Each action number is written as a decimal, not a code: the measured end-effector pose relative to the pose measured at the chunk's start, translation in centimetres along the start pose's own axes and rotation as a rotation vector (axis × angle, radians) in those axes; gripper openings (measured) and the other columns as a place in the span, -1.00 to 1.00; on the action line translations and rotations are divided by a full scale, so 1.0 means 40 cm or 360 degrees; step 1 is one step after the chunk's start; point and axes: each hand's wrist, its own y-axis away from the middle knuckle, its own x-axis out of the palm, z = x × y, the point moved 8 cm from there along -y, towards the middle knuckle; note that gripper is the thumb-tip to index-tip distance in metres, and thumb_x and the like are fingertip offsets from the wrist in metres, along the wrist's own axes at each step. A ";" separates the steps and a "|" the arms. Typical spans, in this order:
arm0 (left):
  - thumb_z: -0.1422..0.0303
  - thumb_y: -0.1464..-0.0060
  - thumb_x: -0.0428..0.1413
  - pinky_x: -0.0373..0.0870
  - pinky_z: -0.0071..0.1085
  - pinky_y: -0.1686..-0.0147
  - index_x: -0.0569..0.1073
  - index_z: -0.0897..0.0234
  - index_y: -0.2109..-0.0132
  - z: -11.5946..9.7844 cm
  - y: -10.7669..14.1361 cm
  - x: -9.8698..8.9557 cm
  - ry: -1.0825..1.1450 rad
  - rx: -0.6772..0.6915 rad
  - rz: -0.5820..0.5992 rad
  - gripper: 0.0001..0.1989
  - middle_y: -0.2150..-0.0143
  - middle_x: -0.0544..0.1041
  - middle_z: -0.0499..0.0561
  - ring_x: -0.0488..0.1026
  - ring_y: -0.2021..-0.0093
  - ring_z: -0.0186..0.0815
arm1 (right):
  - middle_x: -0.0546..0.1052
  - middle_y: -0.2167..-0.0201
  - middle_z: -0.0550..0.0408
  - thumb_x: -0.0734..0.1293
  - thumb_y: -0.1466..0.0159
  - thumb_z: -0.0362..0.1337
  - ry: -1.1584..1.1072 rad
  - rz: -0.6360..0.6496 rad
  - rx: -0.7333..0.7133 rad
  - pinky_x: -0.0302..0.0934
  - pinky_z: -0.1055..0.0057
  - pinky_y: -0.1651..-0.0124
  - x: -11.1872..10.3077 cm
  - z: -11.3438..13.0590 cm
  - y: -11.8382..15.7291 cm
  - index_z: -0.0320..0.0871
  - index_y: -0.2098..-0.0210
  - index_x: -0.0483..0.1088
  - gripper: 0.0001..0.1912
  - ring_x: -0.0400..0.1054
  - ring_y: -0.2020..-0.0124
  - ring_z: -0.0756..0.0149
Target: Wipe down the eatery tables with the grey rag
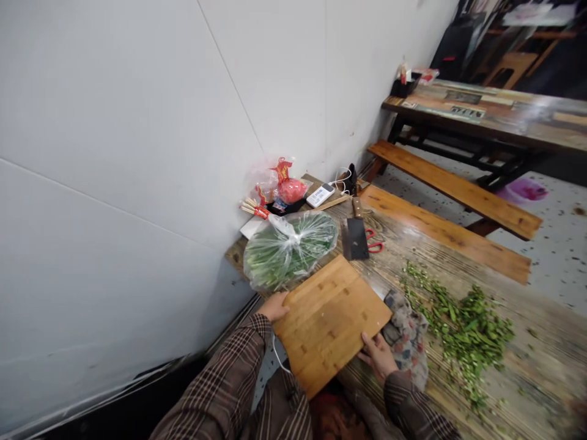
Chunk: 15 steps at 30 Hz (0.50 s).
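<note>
White wall (114, 153) stands left of a wooden table (545, 366) with illegibly printed red packaging (283, 171), as the left hand (274, 306) and right hand (380, 357) clamp fingers on a board (332, 321).

Two tables (541, 354) (513, 116), two benches (444, 230) (458, 188), one cutting board (332, 324), one cleaver (355, 238) and one cloth (407, 339) show.

Behind the board (332, 321), bagged greens (284, 250) lie left of a cleaver (356, 238) (scissors (374, 243) alongside).

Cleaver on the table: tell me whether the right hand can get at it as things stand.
Probably not: the right hand is holding the wooden board, which juts between it and the cleaver, though nothing covers the cleaver itself.
</note>
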 end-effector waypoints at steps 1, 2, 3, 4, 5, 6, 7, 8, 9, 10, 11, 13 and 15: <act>0.44 0.04 0.12 0.34 -0.20 -0.03 0.48 0.30 0.03 -0.012 0.007 -0.016 -0.0064 -0.0011 -0.0052 -0.64 0.04 0.53 0.19 0.47 0.00 -0.06 | 0.60 0.33 0.14 0.56 0.22 0.10 0.0024 -0.0025 -0.0005 0.40 0.23 0.23 0.001 -0.003 -0.003 -0.02 0.24 0.34 -0.36 0.51 0.29 0.15; 0.42 0.00 0.11 0.35 -0.18 -0.01 0.49 0.29 0.07 -0.026 0.013 -0.036 -0.0119 -0.0015 -0.0108 -0.70 0.05 0.52 0.21 0.47 0.00 -0.04 | 0.59 0.33 0.12 0.55 0.22 0.12 0.0056 -0.0052 -0.0013 0.40 0.24 0.25 0.001 -0.005 -0.006 -0.02 0.25 0.34 -0.36 0.51 0.30 0.14; 0.40 -0.05 0.09 0.35 -0.16 0.00 0.51 0.29 0.10 -0.042 0.017 -0.061 -0.0164 -0.0013 -0.0170 -0.75 0.06 0.51 0.22 0.46 0.01 -0.03 | 0.59 0.33 0.11 0.54 0.22 0.13 0.0092 -0.0077 -0.0016 0.39 0.24 0.26 0.000 -0.006 -0.008 -0.02 0.25 0.34 -0.36 0.51 0.31 0.14; 0.36 -0.10 0.05 0.34 -0.14 0.00 0.51 0.28 0.11 -0.059 0.018 -0.093 -0.0198 0.0000 -0.0237 -0.77 0.06 0.49 0.22 0.45 0.00 -0.02 | 0.59 0.33 0.09 0.54 0.22 0.14 0.0127 -0.0104 -0.0018 0.39 0.23 0.27 -0.002 -0.008 -0.011 -0.03 0.25 0.34 -0.36 0.51 0.33 0.13; 0.32 -0.15 0.01 0.33 -0.14 -0.01 0.51 0.26 0.10 -0.078 0.013 -0.131 -0.0219 0.0020 -0.0310 -0.75 0.04 0.48 0.22 0.43 -0.02 -0.03 | 0.59 0.33 0.08 0.53 0.23 0.14 0.0158 -0.0131 -0.0017 0.40 0.22 0.29 -0.005 -0.010 -0.013 -0.04 0.25 0.34 -0.34 0.51 0.33 0.13; 0.29 -0.19 -0.03 0.30 -0.14 -0.05 0.49 0.24 0.04 -0.095 0.002 -0.175 -0.0229 0.0045 -0.0388 -0.72 0.01 0.46 0.22 0.40 -0.05 -0.03 | 0.59 0.32 0.07 0.53 0.24 0.14 0.0185 -0.0154 -0.0018 0.40 0.21 0.30 -0.009 -0.012 -0.016 -0.05 0.24 0.33 -0.32 0.52 0.34 0.13; 0.26 -0.22 -0.06 0.26 -0.14 -0.10 0.44 0.22 -0.06 -0.111 -0.014 -0.222 -0.0229 0.0071 -0.0473 -0.67 -0.05 0.43 0.21 0.35 -0.11 -0.04 | 0.59 0.32 0.07 0.53 0.24 0.15 0.0215 -0.0169 -0.0023 0.40 0.20 0.31 -0.013 -0.013 -0.019 -0.06 0.23 0.33 -0.31 0.52 0.34 0.12; 0.25 -0.24 -0.06 0.20 -0.13 -0.16 0.36 0.20 -0.16 -0.125 -0.035 -0.270 -0.0219 0.0092 -0.0561 -0.61 -0.13 0.37 0.21 0.28 -0.18 -0.03 | 0.60 0.33 0.07 0.52 0.23 0.15 0.0260 -0.0175 -0.0032 0.41 0.19 0.32 -0.017 -0.014 -0.022 -0.06 0.22 0.32 -0.31 0.52 0.35 0.11; 0.25 -0.23 -0.04 0.12 -0.11 -0.21 0.26 0.19 -0.25 -0.135 -0.060 -0.314 -0.0200 0.0106 -0.0641 -0.54 -0.22 0.30 0.22 0.20 -0.24 -0.02 | 0.59 0.35 0.08 0.50 0.21 0.16 0.0335 -0.0180 -0.0042 0.41 0.19 0.35 -0.022 -0.015 -0.026 -0.06 0.22 0.31 -0.33 0.52 0.37 0.10; 0.26 -0.21 0.00 0.05 -0.09 -0.25 0.16 0.18 -0.30 -0.143 -0.087 -0.351 -0.0171 0.0116 -0.0708 -0.46 -0.29 0.21 0.23 0.13 -0.29 0.01 | 0.59 0.40 0.10 0.49 0.18 0.17 0.0439 -0.0190 -0.0055 0.40 0.18 0.38 -0.028 -0.014 -0.029 -0.05 0.25 0.31 -0.36 0.52 0.40 0.09; 0.27 -0.16 0.07 0.01 -0.07 -0.26 0.11 0.17 -0.33 -0.148 -0.115 -0.378 -0.0131 0.0117 -0.0754 -0.38 -0.33 0.15 0.24 0.08 -0.31 0.04 | 0.58 0.45 0.12 0.47 0.15 0.18 0.0564 -0.0197 -0.0069 0.39 0.19 0.41 -0.033 -0.011 -0.033 -0.04 0.28 0.31 -0.40 0.51 0.43 0.08; 0.31 -0.03 0.21 0.03 -0.04 -0.24 0.14 0.19 -0.31 -0.150 -0.165 -0.403 -0.0019 0.0098 -0.0786 -0.28 -0.31 0.20 0.28 0.11 -0.29 0.08 | 0.54 0.55 0.13 0.42 0.10 0.20 0.0834 -0.0204 -0.0109 0.35 0.21 0.48 -0.040 -0.001 -0.039 -0.02 0.35 0.32 -0.48 0.48 0.51 0.08; 0.37 0.06 0.27 0.13 -0.06 -0.16 0.33 0.25 -0.17 -0.141 -0.199 -0.400 0.0138 0.0059 -0.0771 -0.38 -0.14 0.39 0.28 0.26 -0.19 0.07 | 0.52 0.61 0.11 0.39 0.07 0.21 0.1060 -0.0202 -0.0143 0.31 0.26 0.52 -0.041 0.016 -0.043 -0.02 0.41 0.33 -0.53 0.46 0.56 0.10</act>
